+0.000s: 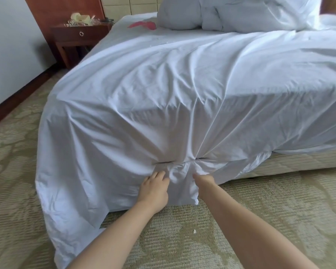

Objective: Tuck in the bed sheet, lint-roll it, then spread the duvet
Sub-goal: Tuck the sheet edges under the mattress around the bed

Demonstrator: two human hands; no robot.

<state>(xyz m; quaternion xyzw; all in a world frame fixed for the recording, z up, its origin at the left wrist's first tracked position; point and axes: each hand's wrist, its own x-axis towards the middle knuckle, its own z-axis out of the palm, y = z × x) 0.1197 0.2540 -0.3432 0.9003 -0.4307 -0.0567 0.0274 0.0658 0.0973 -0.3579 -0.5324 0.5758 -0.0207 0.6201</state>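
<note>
A white bed sheet [163, 84] drapes over the corner of the bed and hangs loose to the carpet on the left. At the corner the cloth bunches where it goes into the gap above the bed base [299, 162]. My left hand [155, 187] pushes its fingers into the bunched sheet at that gap. My right hand [204, 179] is pressed into the folds just to the right, its fingers hidden by cloth. The crumpled white duvet [241, 14] lies heaped at the head of the bed.
A wooden nightstand [80, 35] with small items stands at the far left by the wall. A pink object [144, 25] lies on the sheet near the head. Patterned carpet [279, 210] surrounds the bed, with a small white scrap [194, 231] on it.
</note>
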